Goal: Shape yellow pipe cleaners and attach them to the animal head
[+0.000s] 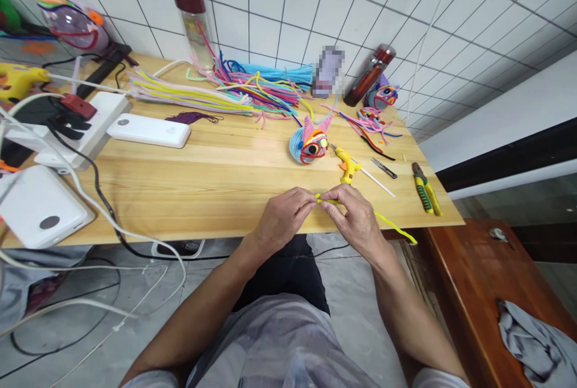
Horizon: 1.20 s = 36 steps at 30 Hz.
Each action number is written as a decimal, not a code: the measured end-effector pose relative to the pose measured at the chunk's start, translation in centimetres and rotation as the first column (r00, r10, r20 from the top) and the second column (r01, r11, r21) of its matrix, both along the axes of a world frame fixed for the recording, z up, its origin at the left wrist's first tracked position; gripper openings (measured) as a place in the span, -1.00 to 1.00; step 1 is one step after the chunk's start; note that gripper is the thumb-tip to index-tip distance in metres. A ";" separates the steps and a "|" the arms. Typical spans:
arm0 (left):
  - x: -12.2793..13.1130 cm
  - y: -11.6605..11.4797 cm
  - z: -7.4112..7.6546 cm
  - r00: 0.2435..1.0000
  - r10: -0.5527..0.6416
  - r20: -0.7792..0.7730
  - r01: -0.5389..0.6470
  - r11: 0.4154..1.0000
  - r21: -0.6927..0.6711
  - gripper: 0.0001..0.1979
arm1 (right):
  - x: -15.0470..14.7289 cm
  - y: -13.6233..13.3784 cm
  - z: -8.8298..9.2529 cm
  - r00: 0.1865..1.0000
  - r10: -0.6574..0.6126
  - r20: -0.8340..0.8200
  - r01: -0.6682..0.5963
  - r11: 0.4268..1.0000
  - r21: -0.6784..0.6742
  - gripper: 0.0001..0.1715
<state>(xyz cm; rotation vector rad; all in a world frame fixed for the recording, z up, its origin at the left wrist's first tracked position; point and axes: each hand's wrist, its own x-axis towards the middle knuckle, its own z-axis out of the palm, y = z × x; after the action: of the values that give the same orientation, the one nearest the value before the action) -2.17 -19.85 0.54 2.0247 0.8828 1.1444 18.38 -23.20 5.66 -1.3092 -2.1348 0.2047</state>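
My left hand (285,215) and my right hand (354,215) meet near the front edge of the table. Both are pinched on a yellow pipe cleaner (396,230), whose long free end sticks out to the right past my right hand. Just beyond my hands sits a round craft figure (309,146) wrapped in blue and pink pipe cleaners, with pointed pink ears and a large eye. To its right lies a yellow glue gun (349,165) with a white glue stick in its back.
Thread snips (384,168) and green-yellow pliers (424,188) lie at the right. Bundles of pipe cleaners (193,92) stretch along the back, near a glass bottle (192,21) and a red flask (370,74). Power banks (148,130), a power strip (97,126) and cables crowd the left.
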 end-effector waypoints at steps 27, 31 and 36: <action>-0.7 1.0 1.6 1.000 0.000 0.003 0.001 0.912 -0.410 -0.78 | 0.6 1.7 0.1 0.983 -0.077 0.165 0.057 0.991 0.123 -0.74; 0.4 1.5 2.0 0.997 -0.063 -0.033 0.046 0.926 -0.376 -0.77 | 1.2 2.4 0.0 0.978 -0.084 0.189 0.057 0.988 0.145 -0.76; 1.9 2.0 2.6 1.000 0.019 -0.023 -0.027 0.891 -0.453 -0.69 | 3.3 1.2 -1.7 0.966 -0.259 0.030 0.235 0.916 0.324 -0.68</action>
<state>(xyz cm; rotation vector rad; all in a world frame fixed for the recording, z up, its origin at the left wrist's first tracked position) -0.29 -17.87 3.10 1.6436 1.0725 0.8331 21.69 -22.05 4.00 -1.3892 -1.9348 -0.2868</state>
